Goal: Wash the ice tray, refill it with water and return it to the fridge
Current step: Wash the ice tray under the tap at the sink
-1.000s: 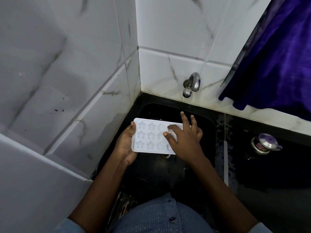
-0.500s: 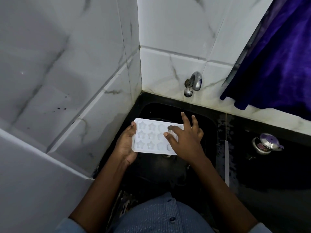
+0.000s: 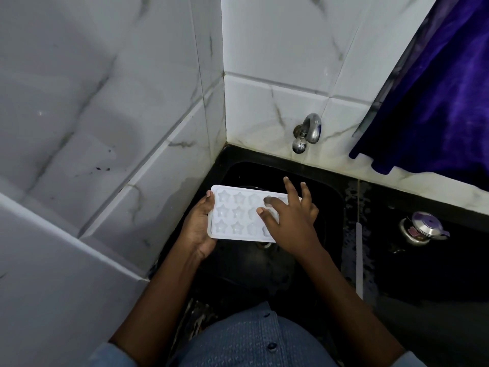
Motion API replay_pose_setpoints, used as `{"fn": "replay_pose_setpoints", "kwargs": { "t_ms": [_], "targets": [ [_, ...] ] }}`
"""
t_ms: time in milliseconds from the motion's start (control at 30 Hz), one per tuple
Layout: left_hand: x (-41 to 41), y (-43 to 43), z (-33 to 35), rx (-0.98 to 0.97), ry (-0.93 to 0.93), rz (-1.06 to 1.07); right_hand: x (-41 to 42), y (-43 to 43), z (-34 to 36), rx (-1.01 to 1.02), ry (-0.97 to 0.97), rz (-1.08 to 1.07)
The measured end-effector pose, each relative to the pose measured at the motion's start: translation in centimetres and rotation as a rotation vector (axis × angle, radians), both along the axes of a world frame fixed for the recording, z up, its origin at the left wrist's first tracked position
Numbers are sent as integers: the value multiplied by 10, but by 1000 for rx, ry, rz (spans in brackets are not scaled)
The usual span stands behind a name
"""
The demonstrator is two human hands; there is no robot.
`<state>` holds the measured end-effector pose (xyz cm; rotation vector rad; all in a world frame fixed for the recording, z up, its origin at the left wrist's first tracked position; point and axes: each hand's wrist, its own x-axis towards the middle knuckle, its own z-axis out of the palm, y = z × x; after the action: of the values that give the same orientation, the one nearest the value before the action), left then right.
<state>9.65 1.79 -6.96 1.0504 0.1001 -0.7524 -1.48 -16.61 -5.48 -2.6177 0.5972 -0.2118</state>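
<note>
Nothing moved: left hand (image 3: 199, 229) grips one ice tray (image 3: 238, 217); right hand (image 3: 292, 223), splayed, presses it.

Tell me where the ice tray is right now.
In the head view, the ice tray is held over the black sink, below the wall tap; the left hand grips its left end, and the right hand rests on its right half.

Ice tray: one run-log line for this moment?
stage: washing | ice tray: over sink, cells up | left hand: grips left edge | right hand: fingers on cells | tap: no stream visible
</note>
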Motion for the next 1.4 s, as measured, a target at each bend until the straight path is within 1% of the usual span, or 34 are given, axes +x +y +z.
{"fn": "replay_pose_setpoints", "kwargs": {
  "t_ms": [333,433,567,667,767,867,967,1133,1267,1400],
  "targets": [
    [-3,0,6,-9,4,10,2,3,0,-15,29,-26],
    [-3,1,7,-20,12,12,2,3,0,2,13,-3],
    [-3,3,7,-25,11,8,3,3,-1,-29,16,-10],
    [-3,3,5,-18,7,8,5,7,3,-33,-27,-19],
    [-3,4,5,-23,3,-5,5,12,10,-10,-52,31],
    [-1,6,4,-26,0,-15,7,17,8,-34,-4,114],
    [0,8,2,-41,17,-19,7,19,5,-56,37,140],
    [-5,7,3,-9,4,-18,8,21,3,-70,-9,113],
    [-4,8,3,-3,8,-14,8,21,3,-87,27,131],
    [-6,6,6,-3,7,-25,8,21,1,-124,-31,83]
  ]
}}
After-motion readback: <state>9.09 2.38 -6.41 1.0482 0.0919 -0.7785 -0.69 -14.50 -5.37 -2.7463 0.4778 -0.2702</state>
